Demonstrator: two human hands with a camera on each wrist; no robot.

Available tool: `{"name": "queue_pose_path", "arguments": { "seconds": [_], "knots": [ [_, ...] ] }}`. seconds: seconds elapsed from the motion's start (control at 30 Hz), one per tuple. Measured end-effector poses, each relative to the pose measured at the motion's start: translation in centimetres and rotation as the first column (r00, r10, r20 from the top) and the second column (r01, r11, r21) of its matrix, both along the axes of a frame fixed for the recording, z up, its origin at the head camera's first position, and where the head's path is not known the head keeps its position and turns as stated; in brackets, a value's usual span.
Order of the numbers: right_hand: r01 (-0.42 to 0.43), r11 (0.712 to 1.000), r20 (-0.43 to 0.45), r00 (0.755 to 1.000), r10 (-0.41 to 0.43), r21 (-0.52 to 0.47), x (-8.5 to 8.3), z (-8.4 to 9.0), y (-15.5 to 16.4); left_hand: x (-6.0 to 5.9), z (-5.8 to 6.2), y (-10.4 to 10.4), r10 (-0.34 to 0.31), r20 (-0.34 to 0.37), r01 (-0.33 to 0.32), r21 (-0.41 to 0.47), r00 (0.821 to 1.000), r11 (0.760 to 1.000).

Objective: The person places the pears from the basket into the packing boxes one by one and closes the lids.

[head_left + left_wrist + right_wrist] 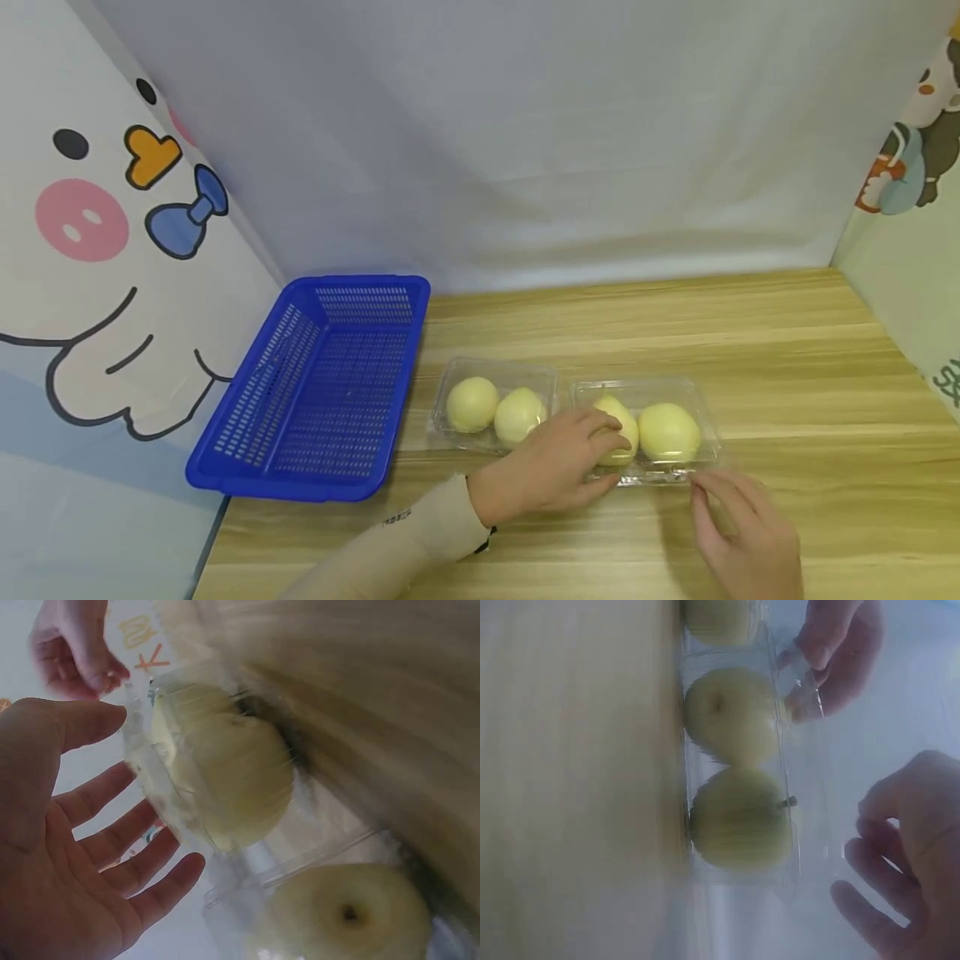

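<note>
The right hand (746,533) lies nearest the camera, at the table's (810,367) front edge. Its fingers (708,492) are loosely bent and grasp nothing, their tips just beside the front right corner of the right clamshell box (701,462).

The left hand (558,467) reaches over that box's left end, fingers relaxed and spread, resting against the clear lid above 1 pear (624,427); it clasps nothing. In the left wrist view the palm (52,885) is flat beside the plastic wall.

The right clamshell box sits near the middle of the table and holds 2 pears; the second pear (669,431) lies to the right, touching the first.

The left clamshell box (450,433) stands just beside it to the left, also with 2 pears (472,404).

A blue basket (225,467) occupies the left edge of the table, near the left box.
</note>
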State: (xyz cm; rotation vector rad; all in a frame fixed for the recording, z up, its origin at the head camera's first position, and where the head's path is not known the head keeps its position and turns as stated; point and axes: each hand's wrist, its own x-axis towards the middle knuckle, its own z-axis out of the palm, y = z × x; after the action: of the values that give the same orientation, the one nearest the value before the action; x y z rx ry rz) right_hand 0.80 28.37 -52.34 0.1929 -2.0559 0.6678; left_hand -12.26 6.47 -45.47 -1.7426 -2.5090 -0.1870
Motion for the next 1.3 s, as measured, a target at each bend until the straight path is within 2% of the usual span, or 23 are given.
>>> {"name": "queue_pose_path", "arguments": {
  "seconds": [0.07, 0.17, 0.23, 0.37, 0.77, 0.93, 1.1, 1.3],
  "knots": [
    [0.054, 0.999, 0.022, 0.998, -0.055, 0.002, 0.1, 0.1, 0.3, 0.1, -0.4, -0.1, -0.011, -0.037, 0.011, -0.007, 0.999, 1.000],
    [0.102, 0.993, 0.131, 0.985, -0.109, 0.057, 0.3, 0.3, 1.0, 0.2, -0.8, -0.2, -0.016, -0.080, 0.015, -0.008, 0.997, 1.000],
    [0.104, 0.990, 0.200, 0.972, -0.121, 0.097, 0.5, 0.5, 1.3, 0.2, -0.9, -0.2, -0.011, -0.089, 0.011, -0.003, 0.996, 1.000],
    [0.091, 0.989, 0.260, 0.958, -0.119, 0.116, 0.6, 0.8, 1.6, 0.1, -0.9, -0.3, -0.003, -0.079, 0.003, 0.008, 0.997, 1.000],
    [0.117, 0.982, 0.276, 0.948, -0.155, 0.151, 0.3, 1.6, 1.3, 0.2, -1.5, -0.5, 0.005, -0.077, -0.004, 0.019, 0.997, 1.000],
    [0.118, 0.976, 0.267, 0.949, -0.165, 0.185, 0.1, 1.6, 1.5, 0.3, -1.7, -0.6, 0.002, -0.057, -0.001, 0.021, 0.998, 1.000],
    [0.128, 0.976, 0.279, 0.944, -0.174, 0.176, 0.2, 1.5, 1.6, 0.5, -2.0, -0.7, -0.016, -0.029, 0.017, 0.060, 0.999, 0.998],
    [0.153, 0.967, 0.264, 0.942, -0.205, 0.205, 0.2, 1.5, 1.6, 0.6, -2.2, -0.7, -0.034, -0.069, 0.039, 0.085, 0.997, 0.996]
  ]
}}
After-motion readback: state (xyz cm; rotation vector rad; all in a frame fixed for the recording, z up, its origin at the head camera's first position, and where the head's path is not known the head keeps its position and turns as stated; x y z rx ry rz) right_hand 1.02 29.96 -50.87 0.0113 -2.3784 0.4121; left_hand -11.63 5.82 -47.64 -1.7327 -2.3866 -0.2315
